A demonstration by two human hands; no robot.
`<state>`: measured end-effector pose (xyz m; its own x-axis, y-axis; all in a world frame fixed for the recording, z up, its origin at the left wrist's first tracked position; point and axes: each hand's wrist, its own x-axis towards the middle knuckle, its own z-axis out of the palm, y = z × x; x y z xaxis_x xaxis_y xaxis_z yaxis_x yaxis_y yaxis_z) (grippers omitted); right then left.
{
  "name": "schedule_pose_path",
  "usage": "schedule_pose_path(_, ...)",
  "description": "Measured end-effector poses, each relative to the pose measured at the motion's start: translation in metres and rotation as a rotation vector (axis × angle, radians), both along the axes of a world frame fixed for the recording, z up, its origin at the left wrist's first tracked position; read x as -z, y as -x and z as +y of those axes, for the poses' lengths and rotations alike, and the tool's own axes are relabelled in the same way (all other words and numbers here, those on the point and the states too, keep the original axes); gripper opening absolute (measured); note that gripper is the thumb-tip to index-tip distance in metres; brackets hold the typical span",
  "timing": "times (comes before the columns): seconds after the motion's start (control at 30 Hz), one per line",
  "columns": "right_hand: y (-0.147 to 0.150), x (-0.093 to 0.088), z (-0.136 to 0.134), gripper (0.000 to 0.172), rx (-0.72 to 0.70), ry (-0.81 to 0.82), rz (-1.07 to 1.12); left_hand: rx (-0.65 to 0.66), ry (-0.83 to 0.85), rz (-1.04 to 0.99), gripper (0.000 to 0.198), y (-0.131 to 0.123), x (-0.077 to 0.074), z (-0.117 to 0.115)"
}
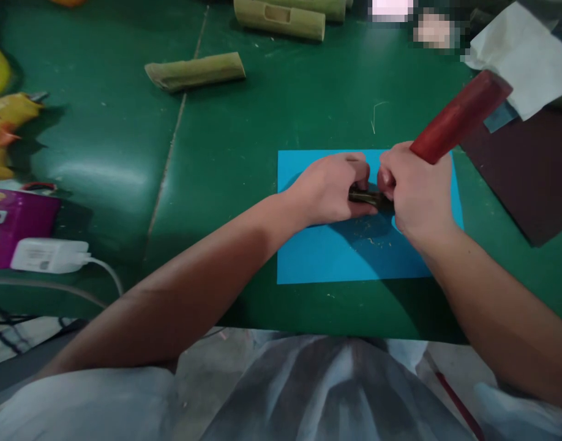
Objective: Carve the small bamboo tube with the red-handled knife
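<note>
Both hands meet over a blue sheet (318,257) that lies flat on the green table (101,153). The left hand (329,190) is curled closed around one end of a small dark piece (366,197), with its fingers folded over the top. The piece lies level just above the sheet and bridges the narrow gap between the two hands, so only its middle shows. The right hand (416,193) is clenched in a fist around a red handle (460,116), which slants up and away to the right. Whatever is on the working end of the handle is hidden inside the fist, right against the dark piece. Pale crumbs (375,240) lie on the sheet below the hands.

Farther back on the table lie a cut bamboo piece (196,71) and a second bamboo piece with a slot (278,18). At the left edge sit a white charger (49,255) and a purple box (19,214). To the right there is a dark brown sheet (533,171), with white paper (524,58) beyond it.
</note>
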<state>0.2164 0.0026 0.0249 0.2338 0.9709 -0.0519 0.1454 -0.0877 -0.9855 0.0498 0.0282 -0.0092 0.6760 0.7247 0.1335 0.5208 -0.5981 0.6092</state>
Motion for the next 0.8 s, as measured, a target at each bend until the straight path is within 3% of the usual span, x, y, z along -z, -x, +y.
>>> schedule_pose_path(0.13, -0.0032, 0.0010, 0.0009, 0.045, 0.050, -0.039, 0.069, -0.052, 0.033, 0.041, 0.028, -0.0015, -0.0039, 0.0011)
schedule_pose_path(0.43, -0.0049, 0.0026, 0.0041, 0.041, -0.004, -0.009, 0.035, -0.023, -0.023, 0.132, 0.027, -0.0036, -0.0074, -0.0016)
schedule_pose_path(0.8, -0.0040, 0.0054, 0.0059, 0.046, -0.009, -0.071, -0.073, -0.011, -0.002, 0.051, 0.025, -0.0021, -0.0043, -0.0016)
